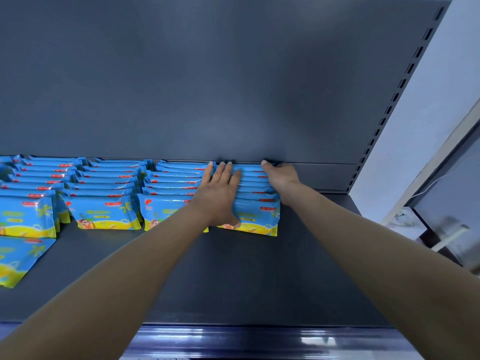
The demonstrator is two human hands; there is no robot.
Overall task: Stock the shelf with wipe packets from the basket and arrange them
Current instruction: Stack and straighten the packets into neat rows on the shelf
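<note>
On the dark grey shelf (259, 281), the wipe packets (104, 188) stand on edge in four rows running front to back. They are blue with a yellow lower band, and their printed faces point toward the camera.

The rightmost row (259, 203) is under both hands. The left hand (220, 193) lies palm down over the tops at the row's left side. Its fingers are straight and slightly spread, reaching the rearmost packets just short of the back panel (233, 87). Its thumb points down against the face of the front packet. The fingers are extended and pressing, not curled.

The right hand (281, 178) sits at the row's right rear corner, with the thumb tip touching the top of the rearmost packet. Its fingers drop out of sight beside the packets' right ends, so whether they grip or merely press cannot be told.

The handled row stands just beside the third row (171, 188). The left forearm hides the front of the seam between them, so contact there cannot be told.

A loose packet (18, 258) lies flat at the far left front, apart from the rows and cut off by the frame edge. A slotted upright (384, 120) rises at the shelf's right rear. A glossy blue rail (259, 336) runs along the front edge.
</note>
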